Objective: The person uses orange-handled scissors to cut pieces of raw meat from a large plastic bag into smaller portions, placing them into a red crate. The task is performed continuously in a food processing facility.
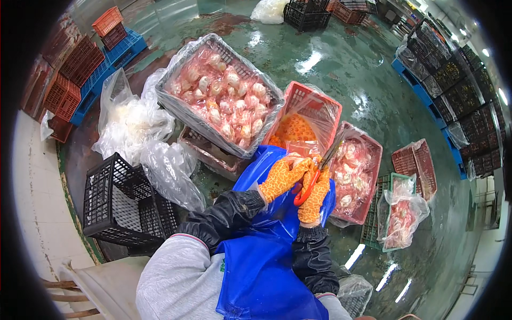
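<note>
My left hand (281, 179), in an orange patterned glove, is closed on a small clear plastic bag (302, 151) with something pinkish in it. My right hand (314, 196), gloved alike, grips scissors (307, 193) by their red handles. The dark blades point up and away, just right of the bag. Both hands meet above my blue apron. Beyond them stands a red crate (326, 111) lined with clear film, with an orange textured heap (295, 131) inside. My fingertips overlap, so the exact grip on the bag is partly hidden.
A grey film-lined crate (172, 63) of pink-and-white wrapped pieces stands left of the red one. A pink crate (370, 184) with similar pieces is at right. A black crate (101, 205) and loose plastic sheeting (130, 120) lie left. Stacked crates on blue pallets (109, 69) line the sides.
</note>
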Available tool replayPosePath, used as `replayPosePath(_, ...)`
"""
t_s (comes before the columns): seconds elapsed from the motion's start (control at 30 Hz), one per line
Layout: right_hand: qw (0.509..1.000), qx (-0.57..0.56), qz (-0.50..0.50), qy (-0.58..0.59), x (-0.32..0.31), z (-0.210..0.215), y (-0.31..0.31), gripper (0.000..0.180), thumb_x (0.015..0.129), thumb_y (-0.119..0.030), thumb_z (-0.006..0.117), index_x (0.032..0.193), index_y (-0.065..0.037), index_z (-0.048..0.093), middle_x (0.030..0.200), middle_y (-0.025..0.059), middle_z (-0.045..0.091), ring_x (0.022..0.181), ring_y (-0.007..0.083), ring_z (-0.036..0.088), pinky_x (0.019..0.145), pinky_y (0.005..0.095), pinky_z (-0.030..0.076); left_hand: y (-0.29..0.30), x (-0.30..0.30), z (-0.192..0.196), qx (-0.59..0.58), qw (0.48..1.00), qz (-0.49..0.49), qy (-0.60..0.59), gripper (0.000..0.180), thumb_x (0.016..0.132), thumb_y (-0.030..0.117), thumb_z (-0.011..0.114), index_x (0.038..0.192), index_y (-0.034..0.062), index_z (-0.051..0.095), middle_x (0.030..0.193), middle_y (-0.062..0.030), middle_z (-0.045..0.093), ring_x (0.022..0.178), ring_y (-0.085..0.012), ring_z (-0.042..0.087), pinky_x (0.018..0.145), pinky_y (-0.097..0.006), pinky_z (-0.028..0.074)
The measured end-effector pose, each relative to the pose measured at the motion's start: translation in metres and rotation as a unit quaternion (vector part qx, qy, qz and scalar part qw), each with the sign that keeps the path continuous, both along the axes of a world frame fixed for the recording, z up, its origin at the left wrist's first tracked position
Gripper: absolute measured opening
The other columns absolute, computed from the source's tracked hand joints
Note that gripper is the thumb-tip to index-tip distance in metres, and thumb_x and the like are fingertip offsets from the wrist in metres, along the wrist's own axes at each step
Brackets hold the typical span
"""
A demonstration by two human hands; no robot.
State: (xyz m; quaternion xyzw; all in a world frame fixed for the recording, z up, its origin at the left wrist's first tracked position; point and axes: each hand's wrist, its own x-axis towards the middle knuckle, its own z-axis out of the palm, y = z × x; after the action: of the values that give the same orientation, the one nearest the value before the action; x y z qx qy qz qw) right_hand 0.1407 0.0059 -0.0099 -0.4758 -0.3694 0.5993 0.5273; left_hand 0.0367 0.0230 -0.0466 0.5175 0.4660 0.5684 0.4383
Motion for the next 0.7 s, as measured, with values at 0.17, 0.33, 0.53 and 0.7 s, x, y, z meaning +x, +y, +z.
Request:
replayPosePath(0.17,0.999,-0.012,0.028,-0.041,0.001,0.006,0.005,0.030,0.088,-0.016,0.056,0.115,-0.006,0.050,0.074,-0.0027,0.052,0.055,0.0041,0.047,0.043,0.0180,0.038,0.005,-0.008,0.015,-0.191,0.956,0.073,-0.209,0.032,0.090,0.036,0.051,0.073,0.0090,0.056,0.055,-0.0017,0.052,0.037,-0.0105,0.043,0.033,-0.024,0.031)
replayPosePath(0.33,0.968,0.093,0.112,-0.205,0.010,-0.010,-0.002,0.049,0.080,-0.017,0.067,0.121,-0.002,0.045,0.078,-0.0015,0.051,0.069,0.0063,0.047,0.063,0.0193,0.042,0.027,-0.042,0.011,-0.191,0.927,0.179,-0.270,0.040,0.086,0.045,0.053,0.069,0.0089,0.052,0.048,-0.0020,0.047,0.033,-0.0105,0.043,0.029,-0.024,0.033)
replayPosePath(0.53,0.929,0.098,0.182,-0.308,-0.006,0.004,-0.009,0.053,0.076,-0.025,0.070,0.117,0.002,0.049,0.085,0.0064,0.056,0.076,0.0145,0.051,0.071,0.0280,0.044,0.024,-0.030,0.001,-0.143,0.957,0.210,-0.141,0.032,0.089,0.036,0.052,0.089,0.0042,0.058,0.067,-0.0035,0.059,0.056,-0.0108,0.054,0.049,-0.025,0.044)
replayPosePath(0.7,0.930,0.085,0.173,-0.312,-0.001,0.007,-0.008,0.045,0.079,-0.023,0.068,0.114,0.001,0.053,0.088,0.0086,0.059,0.076,0.0139,0.053,0.070,0.0284,0.044,0.023,-0.016,-0.001,0.009,0.972,0.216,-0.090,0.030,0.090,0.029,0.053,0.101,0.0012,0.059,0.079,-0.0038,0.062,0.074,-0.0096,0.056,0.064,-0.026,0.046)
